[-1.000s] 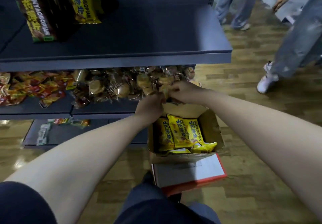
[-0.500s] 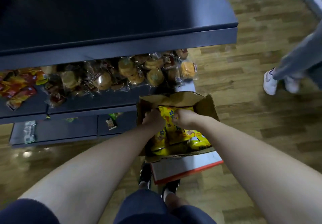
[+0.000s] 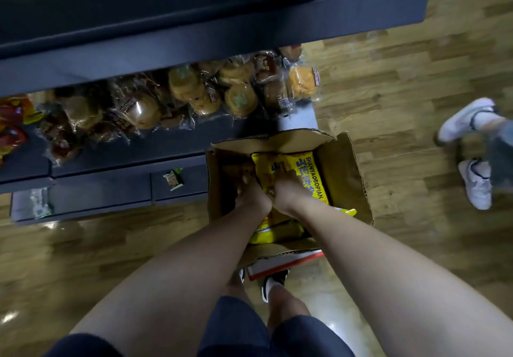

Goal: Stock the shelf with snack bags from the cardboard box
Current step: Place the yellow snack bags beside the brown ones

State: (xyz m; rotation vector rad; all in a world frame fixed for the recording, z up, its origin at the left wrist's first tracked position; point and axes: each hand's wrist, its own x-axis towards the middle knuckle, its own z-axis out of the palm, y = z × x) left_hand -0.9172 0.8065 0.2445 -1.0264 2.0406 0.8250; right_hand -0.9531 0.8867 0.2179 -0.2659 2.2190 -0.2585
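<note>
Both your hands, left hand (image 3: 251, 192) and right hand (image 3: 286, 190), have pushed deeper into the cardboard box (image 3: 344, 167) since earlier, clutching a yellow snack bag (image 3: 308, 167) inside it, below the shelf (image 3: 194, 31).

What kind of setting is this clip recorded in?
Most likely a small shop or a mock store aisle: dark metal shelving holding wrapped buns, an open cardboard box of yellow snack bags on a wood-look floor.
</note>
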